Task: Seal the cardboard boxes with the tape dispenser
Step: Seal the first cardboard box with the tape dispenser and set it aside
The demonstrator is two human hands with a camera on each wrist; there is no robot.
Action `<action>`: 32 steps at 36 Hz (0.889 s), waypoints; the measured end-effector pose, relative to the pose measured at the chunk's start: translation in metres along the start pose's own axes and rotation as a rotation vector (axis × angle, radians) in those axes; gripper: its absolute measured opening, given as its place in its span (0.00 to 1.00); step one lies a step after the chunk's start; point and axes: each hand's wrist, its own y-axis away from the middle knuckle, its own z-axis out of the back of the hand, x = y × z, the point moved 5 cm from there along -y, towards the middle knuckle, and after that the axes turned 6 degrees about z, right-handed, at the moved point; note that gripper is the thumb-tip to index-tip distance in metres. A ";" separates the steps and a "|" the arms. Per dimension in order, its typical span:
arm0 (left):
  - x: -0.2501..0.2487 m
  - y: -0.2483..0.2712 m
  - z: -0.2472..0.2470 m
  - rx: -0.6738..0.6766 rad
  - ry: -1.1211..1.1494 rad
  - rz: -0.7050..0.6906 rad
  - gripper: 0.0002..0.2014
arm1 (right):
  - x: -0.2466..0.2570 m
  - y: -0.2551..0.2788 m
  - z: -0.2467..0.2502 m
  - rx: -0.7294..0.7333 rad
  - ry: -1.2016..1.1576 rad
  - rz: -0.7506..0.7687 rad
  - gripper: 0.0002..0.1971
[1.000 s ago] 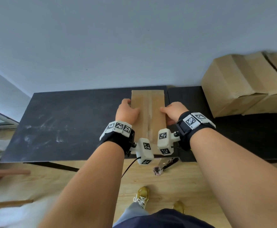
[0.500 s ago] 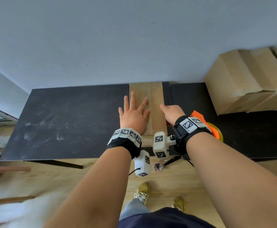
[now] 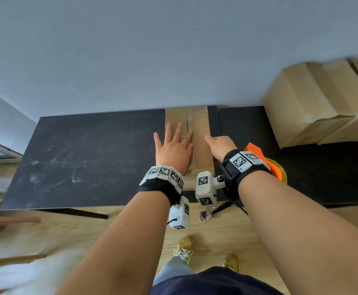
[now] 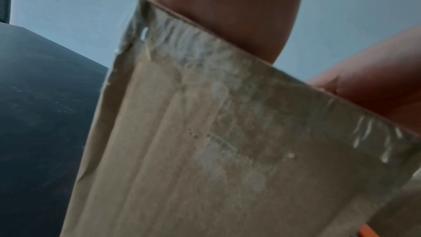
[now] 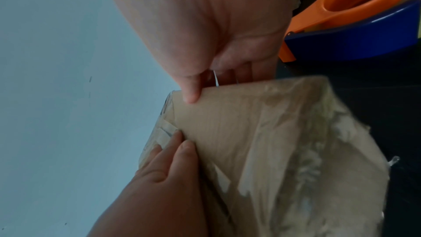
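Note:
A narrow cardboard box (image 3: 200,135) with a taped centre seam lies lengthwise on the black table (image 3: 88,162). My left hand (image 3: 174,143) lies flat on the box top with its fingers spread; in the right wrist view its fingers (image 5: 175,150) press by the seam. My right hand (image 3: 219,144) grips the box's right edge, thumb (image 5: 191,95) on top and fingers down the side. The orange and blue tape dispenser (image 3: 274,167) sits on the table just right of my right wrist, untouched; it also shows in the right wrist view (image 5: 355,30).
Large stacked cardboard boxes (image 3: 314,107) stand at the back right on a second black table (image 3: 322,177). A grey wall runs right behind the tables. Wooden floor and my feet lie below the near edge, with a wooden chair (image 3: 8,220) at the left.
My left hand has let go of the box's left side and spread flat on its top. My right hand has slid to the right edge, uncovering the tape dispenser.

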 end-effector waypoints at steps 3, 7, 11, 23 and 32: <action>-0.002 0.000 0.001 -0.003 -0.006 -0.014 0.25 | 0.000 0.000 0.000 0.007 -0.013 -0.003 0.24; -0.003 0.001 0.001 -0.030 0.050 -0.042 0.25 | 0.001 0.001 0.001 -0.006 -0.004 -0.006 0.25; -0.001 0.008 0.003 -0.129 0.186 -0.102 0.22 | 0.005 0.001 -0.001 -0.018 0.031 -0.025 0.24; 0.016 0.024 -0.002 -0.396 0.469 -0.129 0.12 | 0.014 0.001 -0.005 0.013 0.071 -0.061 0.25; 0.018 0.021 -0.001 -0.359 0.439 -0.118 0.15 | 0.013 0.006 -0.005 0.039 -0.003 -0.015 0.22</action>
